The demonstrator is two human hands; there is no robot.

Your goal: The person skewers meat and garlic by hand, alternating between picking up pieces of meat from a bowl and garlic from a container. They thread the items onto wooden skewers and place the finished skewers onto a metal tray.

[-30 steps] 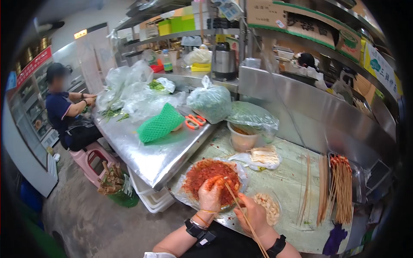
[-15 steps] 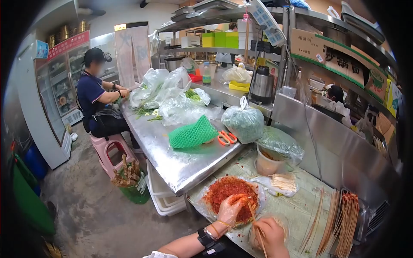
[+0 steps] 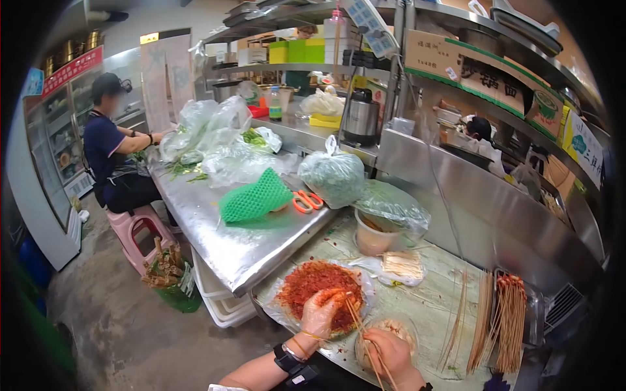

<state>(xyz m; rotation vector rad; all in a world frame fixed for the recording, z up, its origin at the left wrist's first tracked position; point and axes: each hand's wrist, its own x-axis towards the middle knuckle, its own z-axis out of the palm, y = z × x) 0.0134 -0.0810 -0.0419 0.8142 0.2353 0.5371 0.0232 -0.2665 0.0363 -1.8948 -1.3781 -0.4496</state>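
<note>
Currently the left hand (image 3: 321, 311), in a clear plastic glove smeared red, rests on the near side of the round plastic-lined dish of red chilli-coated pieces (image 3: 312, 280). The dish stands on the green-patterned tabletop (image 3: 427, 296), straight ahead of the person. Grip, left: fingers curled shut and bunched at the tip of the thin pale bamboo skewers (image 3: 356, 320). Whether a red piece is pinched there I cannot tell, since glove and food are one colour. Grip, right: the bare right hand (image 3: 391, 352) is closed around the lower shafts of the skewers, which slant up and left from it to the left fingertips. Change against the frames just before is small. The head has swung left and back, so the whole scene shifts. The left hand stays on the same side of the heap, its fingers more tightly curled. The right hand, earlier beside the small clear bowl of pale pieces (image 3: 391, 328), now sits at its near rim and overlaps it. Reading, from posture only: the work is in the same step, with skewer point and left fingers held together over the dish. Around: bare bamboo sticks (image 3: 486, 313) lie beside a steel tray of loaded red-tipped sticks (image 3: 512, 311) at right. A beige plastic tub (image 3: 372, 240) and a clear bag of pale strips (image 3: 401, 264) lie beyond the dish. On the adjoining steel tabletop (image 3: 222, 244) lie a green foam net (image 3: 254, 197) and orange-handled scissors (image 3: 306, 201). A co-worker in dark blue (image 3: 107, 153) sits at its far end, well apart.
</note>
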